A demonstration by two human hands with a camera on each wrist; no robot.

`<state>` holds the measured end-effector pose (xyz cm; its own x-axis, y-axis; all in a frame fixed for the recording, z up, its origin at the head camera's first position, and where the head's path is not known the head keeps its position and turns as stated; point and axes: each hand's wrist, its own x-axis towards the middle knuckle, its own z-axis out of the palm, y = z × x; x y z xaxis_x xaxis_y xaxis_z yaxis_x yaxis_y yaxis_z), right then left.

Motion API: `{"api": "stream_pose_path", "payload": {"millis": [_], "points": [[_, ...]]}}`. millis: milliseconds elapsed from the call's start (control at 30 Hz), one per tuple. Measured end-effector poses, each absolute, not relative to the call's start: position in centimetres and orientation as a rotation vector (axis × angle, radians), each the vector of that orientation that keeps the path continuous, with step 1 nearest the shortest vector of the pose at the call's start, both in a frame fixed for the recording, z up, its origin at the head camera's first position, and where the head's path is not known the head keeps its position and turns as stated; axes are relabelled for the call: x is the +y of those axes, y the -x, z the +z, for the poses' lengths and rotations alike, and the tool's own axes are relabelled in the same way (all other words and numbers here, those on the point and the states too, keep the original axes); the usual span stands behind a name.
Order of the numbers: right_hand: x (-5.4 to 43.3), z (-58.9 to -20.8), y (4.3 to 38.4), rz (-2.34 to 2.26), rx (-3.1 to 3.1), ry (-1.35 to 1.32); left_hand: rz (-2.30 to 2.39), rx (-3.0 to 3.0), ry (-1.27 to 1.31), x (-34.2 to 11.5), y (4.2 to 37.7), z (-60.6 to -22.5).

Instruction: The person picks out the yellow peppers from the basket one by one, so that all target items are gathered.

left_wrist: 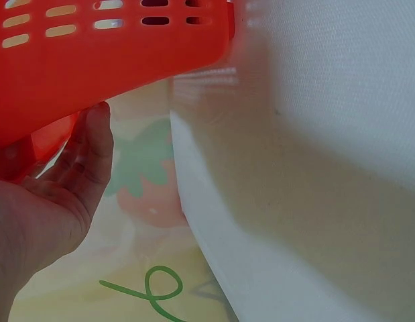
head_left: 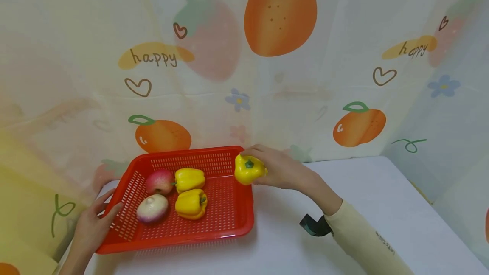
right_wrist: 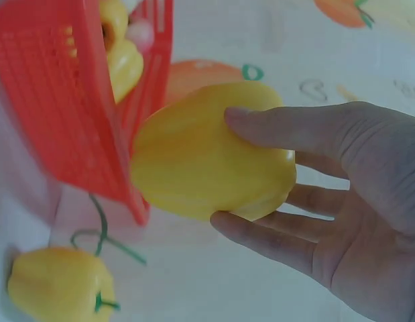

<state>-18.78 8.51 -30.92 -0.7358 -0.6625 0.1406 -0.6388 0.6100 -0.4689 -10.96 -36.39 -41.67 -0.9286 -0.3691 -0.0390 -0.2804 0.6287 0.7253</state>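
My right hand (head_left: 276, 166) holds a yellow bell pepper (head_left: 248, 171) at the right rim of a red plastic basket (head_left: 229, 237). In the right wrist view, thumb and fingers grip this pepper (right_wrist: 207, 154) from opposite sides. My left hand (head_left: 93, 226) grips the basket's left rim, with the thumb on top; the left wrist view shows its fingers curled at the basket's outer edge (left_wrist: 127, 60). Inside the basket lie two yellow bell peppers (head_left: 189, 179), a red apple (head_left: 159, 182) and a round white-and-purple vegetable (head_left: 152, 209), perhaps a turnip.
Another yellow bell pepper (right_wrist: 60, 285) appears outside the basket in the right wrist view. The basket is on a white table (head_left: 344, 190), before a fruit-printed cloth (head_left: 290, 118). A dark strap (head_left: 315, 225) shows by the right sleeve (head_left: 363, 234).
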Motion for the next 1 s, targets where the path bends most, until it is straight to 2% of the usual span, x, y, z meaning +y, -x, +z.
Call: {"api": "stream_pose_path", "payload": {"millis": [400, 1000], "points": [[13.7, -31.1, 20.8, -0.820, 2.819, 1.021, -1.170, -2.708, -0.501, -36.4, 10.8, -41.8], [20.2, -34.1, 23.4, -0.916, 2.871, 0.792, -1.195, -2.725, -0.596, -36.4, 11.0, -41.7]]}}
